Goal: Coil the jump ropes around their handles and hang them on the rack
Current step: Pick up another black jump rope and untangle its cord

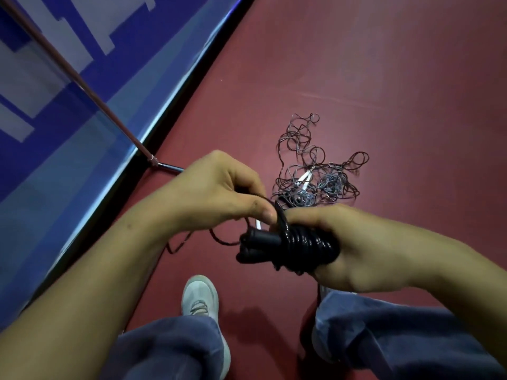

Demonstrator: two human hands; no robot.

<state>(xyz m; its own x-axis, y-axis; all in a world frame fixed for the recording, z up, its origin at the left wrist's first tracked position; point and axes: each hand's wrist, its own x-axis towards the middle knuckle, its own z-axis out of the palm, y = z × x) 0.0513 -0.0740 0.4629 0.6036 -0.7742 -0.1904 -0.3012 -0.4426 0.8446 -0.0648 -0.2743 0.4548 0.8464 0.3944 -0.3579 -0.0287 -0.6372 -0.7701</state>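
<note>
Maroon floor (384,78): tangled ropes (326,182) lie beyond the coiled black rope (307,242)

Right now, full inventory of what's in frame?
black jump rope: 1, black, mostly coiled round its handles; loose length loops under the left hand
tangled jump ropes: count unclear, dark and grey-blue, pile on the floor beyond the hands
white handles: at least 2, white, in the pile
floor: 1, dark red
wall panel: 1, blue with pale shapes, left
slanted rod: 1, reddish, in front of the panel
chrome bar: 1, silver, at the rod's foot
sneaker: 1 clearly seen, pale grey, bottom centre
jeans: blue, both legs, bottom
left hand: pinches the loose rope
right hand: grips the coil
</note>
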